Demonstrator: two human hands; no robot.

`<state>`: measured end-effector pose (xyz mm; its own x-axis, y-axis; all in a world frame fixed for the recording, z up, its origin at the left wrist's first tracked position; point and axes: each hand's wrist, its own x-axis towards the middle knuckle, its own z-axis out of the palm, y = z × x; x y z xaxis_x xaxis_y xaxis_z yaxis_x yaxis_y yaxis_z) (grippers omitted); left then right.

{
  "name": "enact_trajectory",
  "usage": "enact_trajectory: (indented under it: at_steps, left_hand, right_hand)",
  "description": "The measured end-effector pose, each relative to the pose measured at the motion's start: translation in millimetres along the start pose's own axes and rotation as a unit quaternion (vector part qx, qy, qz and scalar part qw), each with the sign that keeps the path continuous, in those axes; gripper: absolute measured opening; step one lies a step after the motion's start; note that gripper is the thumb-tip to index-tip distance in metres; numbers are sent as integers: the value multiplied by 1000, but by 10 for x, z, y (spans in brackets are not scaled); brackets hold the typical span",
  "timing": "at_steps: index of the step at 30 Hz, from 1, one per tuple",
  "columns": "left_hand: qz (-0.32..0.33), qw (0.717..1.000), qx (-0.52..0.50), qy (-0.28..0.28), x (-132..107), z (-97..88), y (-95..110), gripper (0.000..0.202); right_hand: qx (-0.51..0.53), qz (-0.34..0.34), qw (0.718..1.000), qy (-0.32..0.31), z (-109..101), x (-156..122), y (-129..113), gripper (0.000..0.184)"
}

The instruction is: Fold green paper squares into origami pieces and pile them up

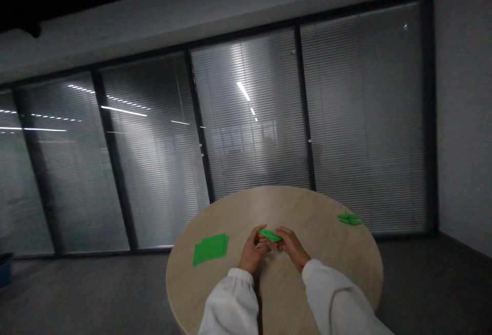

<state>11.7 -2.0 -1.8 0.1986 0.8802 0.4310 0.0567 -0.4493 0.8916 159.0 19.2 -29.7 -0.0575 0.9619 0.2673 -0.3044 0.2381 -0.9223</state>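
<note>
Centrally, folded green paper (270, 235), clamped between left fingers (257, 230) and right fingers (286, 233).

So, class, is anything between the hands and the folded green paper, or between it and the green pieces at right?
Left hand and right hand both touch the folded green paper, nothing between. Toward the green pieces, only the right hand visibly intervenes.

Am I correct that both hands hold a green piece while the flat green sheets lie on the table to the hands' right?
Not quite: the head view shows the flat green sheets on the table to the left, not the right; the green piece is indeed held.
</note>
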Motion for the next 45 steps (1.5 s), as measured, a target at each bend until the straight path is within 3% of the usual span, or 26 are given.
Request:
enact_trajectory:
  at_steps: [7,10,13,17,22,26,29,33,36,41,45]
  left_hand:
    - [79,987,135,24,-39,-23,18,62]
    - [107,984,145,-6,-31,-31,29,40]
    - [108,981,163,-1,-16,-47,31,17]
    - [80,979,183,29,-12,-70,34,15]
    - [28,985,167,32,-17,-71,14,18]
    - [20,986,162,41,-15,-63,-26,18]
    - [27,986,160,42,-20,-58,-48,18]
    - [22,991,128,24,-10,-62,-85,36]
    - [25,993,110,38,24,-79,-133,31]
    - [-42,998,51,23,70,-99,-182,30]
    - [-72,997,4,34,59,-88,-154,32]
  right_hand:
    - [29,63,997,-32,4,-18,27,18]
    - [16,98,993,-56,30,-38,15,18]
    - [7,100,992,-79,43,-51,13,19]
    - [-26,60,995,-76,35,-43,19,21]
    - [-101,-82,991,-18,30,-40,-88,28]
    - [-178,-156,971,-29,50,-80,-161,27]
    - [-233,-162,958,-31,51,-92,-140,24]
    - [-253,-150,956,-23,30,-66,-82,26]
    - [-255,-150,955,-32,26,-56,-71,23]
    - [-277,-145,949,-27,54,-91,-98,20]
    - [-339,-169,925,3,60,-110,-117,15]
